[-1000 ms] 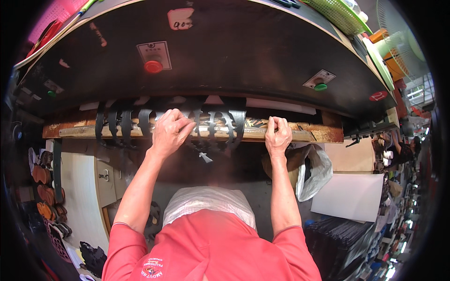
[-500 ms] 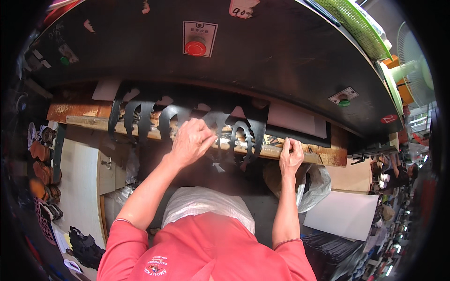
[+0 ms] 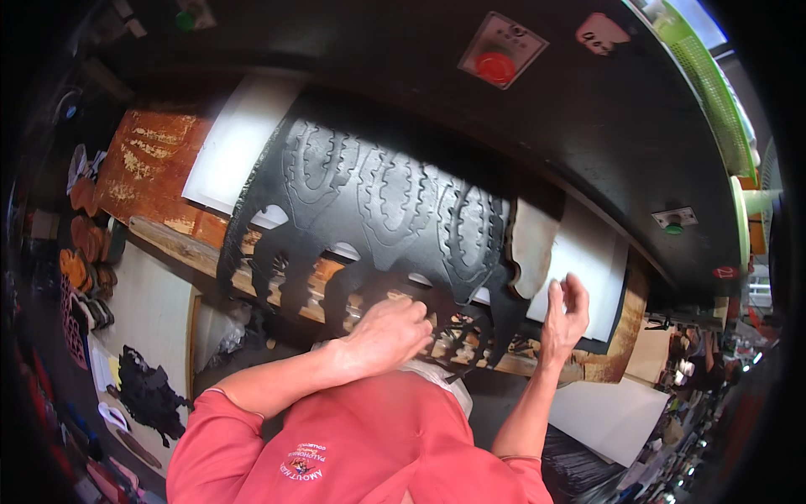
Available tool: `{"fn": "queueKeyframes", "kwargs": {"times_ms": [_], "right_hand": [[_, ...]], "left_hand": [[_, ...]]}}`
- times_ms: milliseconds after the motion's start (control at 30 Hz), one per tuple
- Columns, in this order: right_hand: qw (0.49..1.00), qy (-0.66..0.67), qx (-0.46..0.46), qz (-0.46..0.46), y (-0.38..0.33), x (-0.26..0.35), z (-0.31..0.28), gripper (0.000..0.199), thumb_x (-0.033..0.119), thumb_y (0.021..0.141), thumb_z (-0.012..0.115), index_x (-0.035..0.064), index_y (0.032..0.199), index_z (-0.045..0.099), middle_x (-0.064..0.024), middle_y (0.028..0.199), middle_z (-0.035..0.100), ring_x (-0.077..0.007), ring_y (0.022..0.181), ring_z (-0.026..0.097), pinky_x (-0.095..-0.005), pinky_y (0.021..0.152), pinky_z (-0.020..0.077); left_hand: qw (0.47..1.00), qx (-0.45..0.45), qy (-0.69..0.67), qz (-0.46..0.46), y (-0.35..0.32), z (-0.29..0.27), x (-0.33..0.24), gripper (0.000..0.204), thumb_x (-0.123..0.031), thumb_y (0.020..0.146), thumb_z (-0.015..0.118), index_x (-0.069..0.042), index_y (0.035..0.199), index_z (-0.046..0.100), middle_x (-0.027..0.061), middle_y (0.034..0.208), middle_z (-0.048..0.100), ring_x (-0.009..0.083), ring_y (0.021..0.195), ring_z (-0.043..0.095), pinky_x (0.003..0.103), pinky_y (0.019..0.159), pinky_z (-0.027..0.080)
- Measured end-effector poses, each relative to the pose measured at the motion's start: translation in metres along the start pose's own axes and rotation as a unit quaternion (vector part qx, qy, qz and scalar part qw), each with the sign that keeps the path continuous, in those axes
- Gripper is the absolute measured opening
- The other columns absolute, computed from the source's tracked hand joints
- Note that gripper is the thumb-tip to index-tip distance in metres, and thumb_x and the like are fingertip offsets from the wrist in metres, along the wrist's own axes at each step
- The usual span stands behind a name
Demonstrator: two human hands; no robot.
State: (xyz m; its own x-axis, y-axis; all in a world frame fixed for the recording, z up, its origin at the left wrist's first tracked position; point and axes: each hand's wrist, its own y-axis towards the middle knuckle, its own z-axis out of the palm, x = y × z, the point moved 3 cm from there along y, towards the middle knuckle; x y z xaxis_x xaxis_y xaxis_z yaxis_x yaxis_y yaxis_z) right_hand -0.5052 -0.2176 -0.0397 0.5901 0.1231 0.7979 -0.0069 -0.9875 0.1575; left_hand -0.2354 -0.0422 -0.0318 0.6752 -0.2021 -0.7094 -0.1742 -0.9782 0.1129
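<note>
A black sheet lies across the work surface, with toothed oval outlines pressed into its far part and cut-out gaps along its near edge. My left hand is closed at that near edge, fingers curled on a dark strip of the sheet; the fingertips are partly hidden. Over the near corner of a white sheet, to the right of the black one, hangs my right hand. Its fingers are loosely bent and apart, with nothing visible between them. A pale, curved-edged piece sits at the black sheet's right end.
Beyond the sheet rises a dark machine panel with a red button and a green button. The worn wooden table has a wooden rail along its front. Black scraps lie at the left, and a green basket stands at upper right.
The black sheet has come toward me, showing its toothed outlines. My left hand has moved nearer my body, and the right has shifted right, its fingers loosened. The whole view has tilted.
</note>
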Motion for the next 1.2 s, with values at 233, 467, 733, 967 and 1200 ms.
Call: {"fn": "queueKeyframes", "kwargs": {"times_ms": [233,467,733,967,1200], "right_hand": [[0.981,-0.146,0.125,-0.015,0.072,0.056,0.090,0.097,0.048,0.084,0.088,0.0035,0.161,0.048,-0.0316,0.166,0.040,-0.0458,0.154,0.040,-0.0493,0.128,0.0321],[0.974,-0.198,0.110,-0.025,0.093,0.059,0.125,0.099,0.046,0.079,0.089,0.0059,0.160,0.050,-0.0338,0.164,0.040,-0.0495,0.151,0.041,-0.0544,0.125,0.0354],[0.988,-0.066,0.142,-0.011,0.103,0.053,0.112,0.096,0.030,0.076,0.090,-0.0002,0.158,0.051,-0.0310,0.162,0.046,-0.0441,0.149,0.047,-0.0481,0.126,0.0362],[0.909,0.377,0.151,0.096,0.101,0.031,0.087,0.092,0.012,0.082,0.085,-0.0118,0.159,0.043,-0.0229,0.150,0.058,-0.0283,0.136,0.058,-0.0391,0.114,0.0458],[0.891,0.418,0.173,0.036,0.093,0.027,0.087,0.100,0.021,0.078,0.091,-0.0107,0.159,0.043,-0.0204,0.151,0.057,-0.0292,0.139,0.056,-0.0408,0.120,0.0414]], "left_hand": [[0.994,0.046,-0.091,0.032,0.051,-0.041,0.012,0.032,-0.026,0.101,0.068,0.000,0.081,0.066,0.0180,0.077,0.066,0.0396,0.070,0.069,0.052,0.066,0.056],[0.987,-0.162,0.009,0.024,0.192,-0.042,0.080,0.033,-0.014,0.102,0.059,0.012,0.120,0.068,0.0324,0.131,0.067,0.0451,0.132,0.062,0.054,0.117,0.047],[0.978,-0.135,0.158,0.008,0.220,-0.010,0.122,0.051,-0.029,0.105,0.062,0.003,0.144,0.062,0.0207,0.161,0.053,0.0347,0.157,0.040,0.049,0.133,0.025],[0.984,-0.123,0.126,-0.014,0.217,-0.021,0.121,0.046,-0.030,0.103,0.067,0.003,0.136,0.068,0.0235,0.151,0.061,0.0391,0.150,0.049,0.052,0.129,0.033],[0.854,-0.122,-0.444,-0.242,0.285,-0.014,0.088,0.094,-0.067,0.104,0.059,0.012,0.154,0.049,0.0288,0.155,0.057,0.0337,0.152,0.048,0.040,0.125,0.038]]}}
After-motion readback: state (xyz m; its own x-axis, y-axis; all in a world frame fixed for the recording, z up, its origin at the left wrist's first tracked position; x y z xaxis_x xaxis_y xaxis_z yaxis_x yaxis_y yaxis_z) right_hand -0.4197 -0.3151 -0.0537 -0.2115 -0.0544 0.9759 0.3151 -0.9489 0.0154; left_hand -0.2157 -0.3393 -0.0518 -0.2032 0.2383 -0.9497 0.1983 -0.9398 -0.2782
